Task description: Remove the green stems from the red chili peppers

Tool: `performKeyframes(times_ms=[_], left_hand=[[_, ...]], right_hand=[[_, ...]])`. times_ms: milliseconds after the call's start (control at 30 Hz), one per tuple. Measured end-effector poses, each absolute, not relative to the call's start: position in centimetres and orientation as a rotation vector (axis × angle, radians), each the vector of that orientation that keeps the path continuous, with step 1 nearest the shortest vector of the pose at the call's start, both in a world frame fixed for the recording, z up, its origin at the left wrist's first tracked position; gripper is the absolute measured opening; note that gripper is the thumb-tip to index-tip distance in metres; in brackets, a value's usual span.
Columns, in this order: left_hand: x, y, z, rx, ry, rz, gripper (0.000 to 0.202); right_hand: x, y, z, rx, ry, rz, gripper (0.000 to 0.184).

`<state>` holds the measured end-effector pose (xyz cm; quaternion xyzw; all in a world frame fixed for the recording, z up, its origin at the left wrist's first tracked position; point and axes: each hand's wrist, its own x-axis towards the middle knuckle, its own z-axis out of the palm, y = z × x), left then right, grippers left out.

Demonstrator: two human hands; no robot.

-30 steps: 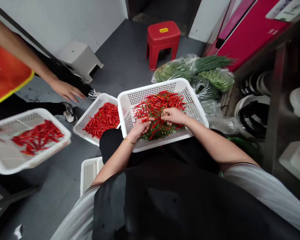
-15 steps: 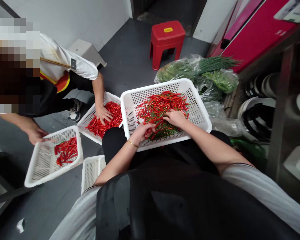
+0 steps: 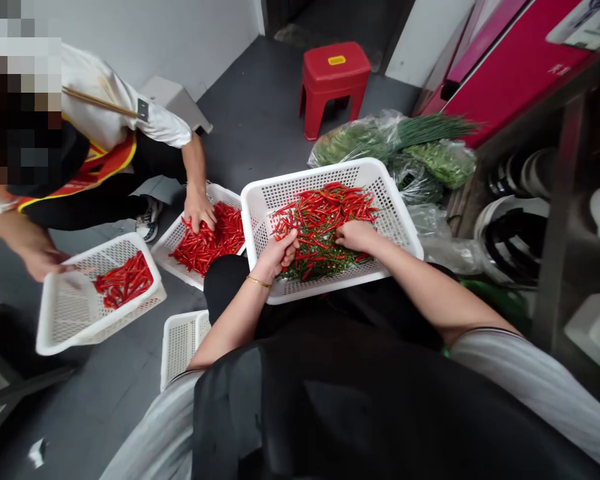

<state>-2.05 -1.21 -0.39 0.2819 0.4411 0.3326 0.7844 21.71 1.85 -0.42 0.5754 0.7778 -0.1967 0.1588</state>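
Observation:
A white perforated plastic basket [image 3: 403, 230] rests across my lap, holding a heap of red chili peppers [image 3: 325, 200] with green stems and bits mixed in at the near side. At the heap's left edge, my left hand [image 3: 277, 255] is closed, fingers pinched, with red chili showing at its fingertips. My right hand [image 3: 357, 237] is closed over the right part of the heap, close above the stems. Whatever its curled fingers hold is hidden. A gap of chilies lies between the two hands.
At left, a co-worker's hand [image 3: 200, 208] is in a second basket [image 3: 163, 248] of chilies. Their other hand [image 3: 44, 262] grips a tilted basket [image 3: 55, 327] holding fewer chilies. Bagged greens [image 3: 353, 141], a red stool [image 3: 336, 73] and another basket [image 3: 173, 347] stand around.
My hands have moved apart: the left slightly left, the right slightly right. The co-worker's tilted basket has shifted left and up, and their other hand's fingers have curled into the chilies.

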Motion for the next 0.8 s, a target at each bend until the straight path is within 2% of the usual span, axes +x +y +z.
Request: performKeyframes(times_ms=[67,167,333,500,567,633,700,800], left_hand=[[-2.0,-1.1,-0.5,0.625,0.987,0.715,0.045],[-2.3,-1.2,-0.8,0.603,1.085,0.684,0.038],[-0.9,-1.8,-1.0,0.588,1.093,0.771,0.037],[0.5,-1.5,-0.7,0.567,1.021,0.992,0.036],[-0.4,-1.1,-0.6,0.495,0.951,0.986,0.032],[-1.5,-0.8,-0.7,0.420,0.893,0.950,0.029],[-2.5,-0.8,-0.8,0.374,0.887,0.909,0.026],[-3.2,-1.1,-0.8,0.356,0.916,0.859,0.019]], right_hand=[[19.8,1.9,-1.0,1.617,2.212,-0.481,0.033],[17.0,2.2,-1.5,1.517,2.180,-0.508,0.030],[16.3,1.8,1.0,1.564,2.395,-0.527,0.032],[17.6,0.9,2.1,1.397,2.625,-0.991,0.033],[17.5,0.9,0.8,1.469,2.553,-0.904,0.034],[16.5,0.8,-1.1,1.427,2.511,-0.672,0.031],[14.6,0.4,-3.0,1.245,2.547,-0.513,0.032],[12.1,0.1,-4.4,0.987,2.639,-0.458,0.034]])
